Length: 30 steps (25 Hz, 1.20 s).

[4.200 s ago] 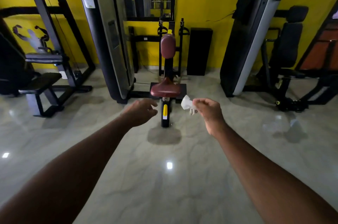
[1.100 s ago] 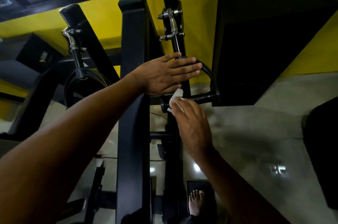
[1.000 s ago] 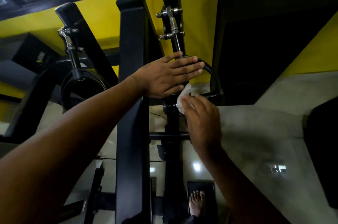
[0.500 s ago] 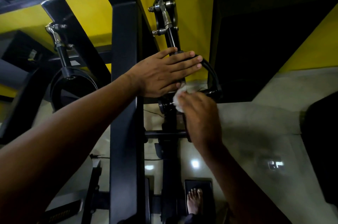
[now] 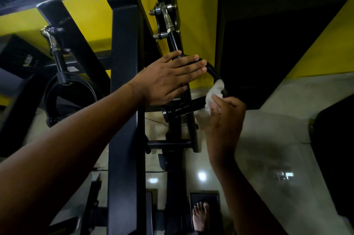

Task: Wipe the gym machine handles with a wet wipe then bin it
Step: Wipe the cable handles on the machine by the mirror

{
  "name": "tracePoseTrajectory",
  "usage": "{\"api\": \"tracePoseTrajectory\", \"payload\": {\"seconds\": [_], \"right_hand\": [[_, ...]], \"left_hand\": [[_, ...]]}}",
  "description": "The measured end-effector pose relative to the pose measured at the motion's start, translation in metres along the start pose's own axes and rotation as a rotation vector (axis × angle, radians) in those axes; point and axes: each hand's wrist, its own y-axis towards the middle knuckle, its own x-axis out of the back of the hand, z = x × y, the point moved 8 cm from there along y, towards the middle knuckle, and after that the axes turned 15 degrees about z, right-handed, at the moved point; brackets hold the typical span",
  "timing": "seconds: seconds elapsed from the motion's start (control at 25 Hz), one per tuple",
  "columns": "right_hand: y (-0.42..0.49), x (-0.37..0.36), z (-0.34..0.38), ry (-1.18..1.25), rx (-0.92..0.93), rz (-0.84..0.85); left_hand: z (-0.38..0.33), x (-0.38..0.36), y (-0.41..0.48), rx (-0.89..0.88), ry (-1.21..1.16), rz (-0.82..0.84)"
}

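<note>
A black D-shaped machine handle hangs from a metal link on the right of the upright post. My left hand lies flat with straight fingers against the top of its loop. My right hand pinches a crumpled white wet wipe and presses it on the right end of the handle's grip bar, where the strap meets it. A second, matching left handle hangs untouched on the left.
The black central post of the machine stands between the two handles. A tall black box leans at the yellow wall behind. My bare foot rests on a black footplate over the glossy tiled floor. No bin shows.
I walked up to the machine. In the last second my right hand slid the wipe from the left end of the grip bar to its right end; my left hand stayed on the loop.
</note>
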Motion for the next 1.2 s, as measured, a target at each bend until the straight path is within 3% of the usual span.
{"api": "tracePoseTrajectory", "payload": {"seconds": [0.12,0.2,0.44,0.6,0.64,0.76,0.92,1.08,1.2], "right_hand": [[-0.019,-0.014,-0.029,0.425,-0.311,-0.254],[-0.027,-0.041,-0.032,0.720,-0.421,-0.272],[-0.028,-0.043,-0.037,0.681,-0.396,-0.303],[-0.042,-0.068,-0.029,0.682,-0.439,-0.132],[-0.044,-0.067,-0.026,0.670,-0.423,-0.155],[-0.042,-0.051,-0.009,0.449,-0.266,-0.195],[-0.047,-0.056,0.020,-0.251,0.182,0.087],[-0.025,-0.067,0.049,-0.764,0.561,0.331],[0.001,-0.058,0.054,-0.893,0.596,0.379]], "left_hand": [[0.000,0.001,0.000,0.003,-0.002,-0.003],[-0.001,0.000,0.000,0.007,0.004,0.002],[-0.002,-0.001,0.001,0.023,0.007,0.018],[-0.002,0.001,0.002,0.021,-0.001,0.013],[-0.002,0.000,0.002,0.022,-0.005,0.015],[-0.004,0.000,0.002,0.022,-0.011,0.008],[-0.001,0.000,0.000,0.013,-0.010,0.001],[-0.001,0.001,0.000,-0.007,-0.030,-0.021],[0.000,0.002,-0.001,-0.020,-0.058,-0.028]]}}
